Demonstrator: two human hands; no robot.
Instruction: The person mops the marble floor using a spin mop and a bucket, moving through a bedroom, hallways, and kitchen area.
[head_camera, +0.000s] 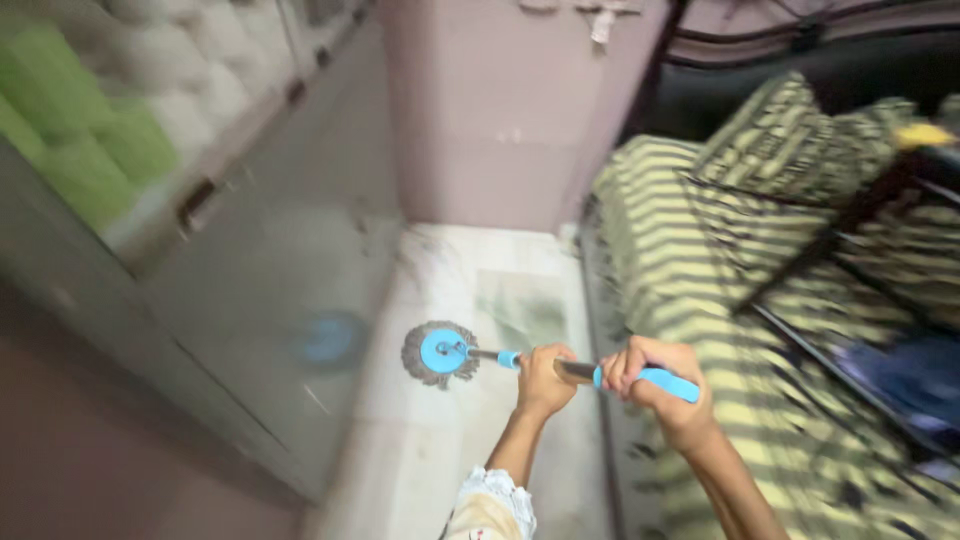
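Both hands were on a mop (470, 354) w/ a round blue head & grey fringe, its head lying flat on the pale floor (470, 440) near the foot of a pink wall (480, 120). The left hand (543, 378) was curled tight around the metal shaft just behind the small blue collar, fingers wrapped over the top, thumb side toward the mop head. The right hand (655, 385) was further back, fist closed around the blue grip at the handle's end, knuckles up; a bit of that grip stuck out past the hand on the rt. The 2 hands sat near each other, not touching, w/ bare shaft showing betw. them. The handle ran nearly level across the view, head at the left end. A light frilled sleeve (490, 505) showed on the left arm at the bottom edge. To the left stood a grey cabinet (260, 290) w/ a glossy door that showed a faint blue reflection of the mop head. To the rt was a bed w/ a yellow-&-dark striped cover (720, 290), just beside the right hand, & a dark metal frame (830, 250) lay across it. The view was blurred, esp. at the edges.
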